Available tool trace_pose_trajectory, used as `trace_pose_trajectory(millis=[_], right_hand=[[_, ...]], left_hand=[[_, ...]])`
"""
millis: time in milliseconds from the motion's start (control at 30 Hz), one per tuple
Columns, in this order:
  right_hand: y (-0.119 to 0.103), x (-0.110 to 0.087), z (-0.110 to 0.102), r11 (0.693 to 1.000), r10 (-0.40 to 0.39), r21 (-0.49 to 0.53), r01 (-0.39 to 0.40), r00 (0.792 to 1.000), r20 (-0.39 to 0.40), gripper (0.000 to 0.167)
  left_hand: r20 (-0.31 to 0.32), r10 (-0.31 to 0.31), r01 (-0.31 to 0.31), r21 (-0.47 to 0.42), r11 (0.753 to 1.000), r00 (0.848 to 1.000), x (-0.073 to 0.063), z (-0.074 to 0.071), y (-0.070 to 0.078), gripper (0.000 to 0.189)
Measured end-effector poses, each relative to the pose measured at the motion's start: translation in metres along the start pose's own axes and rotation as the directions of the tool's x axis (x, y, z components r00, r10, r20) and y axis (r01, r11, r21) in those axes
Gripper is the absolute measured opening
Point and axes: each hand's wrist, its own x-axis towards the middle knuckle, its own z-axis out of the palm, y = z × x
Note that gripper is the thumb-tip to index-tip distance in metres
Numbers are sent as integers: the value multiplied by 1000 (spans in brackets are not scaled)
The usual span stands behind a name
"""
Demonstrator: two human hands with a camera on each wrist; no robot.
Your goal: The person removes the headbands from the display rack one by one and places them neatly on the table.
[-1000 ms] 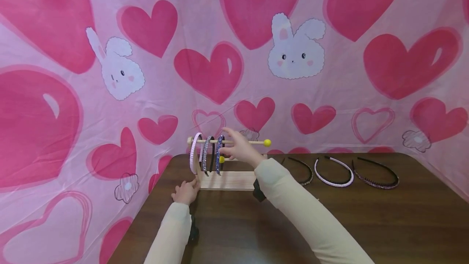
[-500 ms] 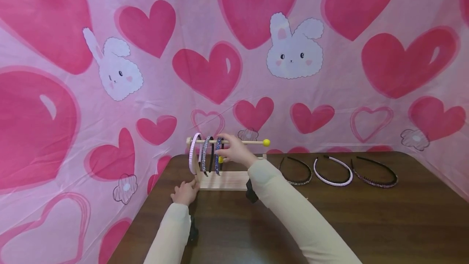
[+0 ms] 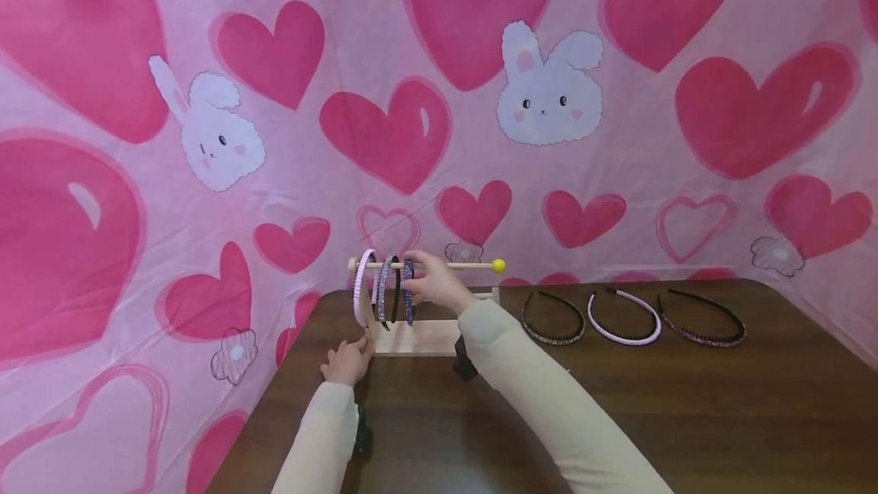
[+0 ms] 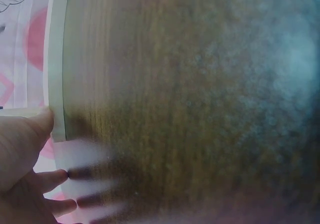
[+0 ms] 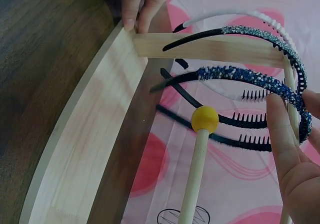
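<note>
On a wooden headband stand (image 3: pixel 418 338), three headbands hang over the upper rod. Leftmost is a pale pink wrapped headband (image 3: pixel 359 292), then a silver glittery headband (image 3: pixel 382 292). My right hand (image 3: pixel 439 284) pinches the blue glittery headband (image 5: pixel 240 73) near its top, beside the silver one. In the right wrist view its black toothed ends point away from the fingers. At the stand's left end, my left hand (image 3: pixel 346 362) touches the base's corner; in the left wrist view the thumb (image 4: pixel 42 124) lies against its edge and the other fingers reach out straight beside it.
Three more headbands lie in a row on the brown table's right side: a dark glittery one (image 3: pixel 554 340), a pale lilac one (image 3: pixel 624 340) and another dark one (image 3: pixel 709 341). A yellow ball (image 3: pixel 499 266) caps the upper rod. Behind hangs a pink heart-printed cloth (image 3: pixel 473 158).
My right hand has moved slightly left and closed on the blue headband, which has turned a little on the rod. The left hand stays at the stand's corner.
</note>
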Motion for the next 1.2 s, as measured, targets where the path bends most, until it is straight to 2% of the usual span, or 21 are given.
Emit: trace_pose_trajectory(millis=[367, 633, 1033, 1200], right_hand=[[-3, 1, -4, 1000, -15, -22, 14, 999, -48, 51], [-9, 0, -11, 998, -30, -53, 27, 998, -53, 51], [-22, -8, -36, 988, -45, -154, 30, 994, -96, 51], [-25, -13, -49, 995, -60, -87, 50, 992, -109, 50]], left_hand=[[-28, 30, -29, 7, 1000, 999, -1, 1, -2, 43], [-19, 26, -26, -7, 1000, 999, -2, 0, -2, 43], [-9, 16, -16, -16, 1000, 1000, -1, 0, 0, 44], [-6, 10, -10, -16, 1000, 1000, -1, -1, -1, 44]])
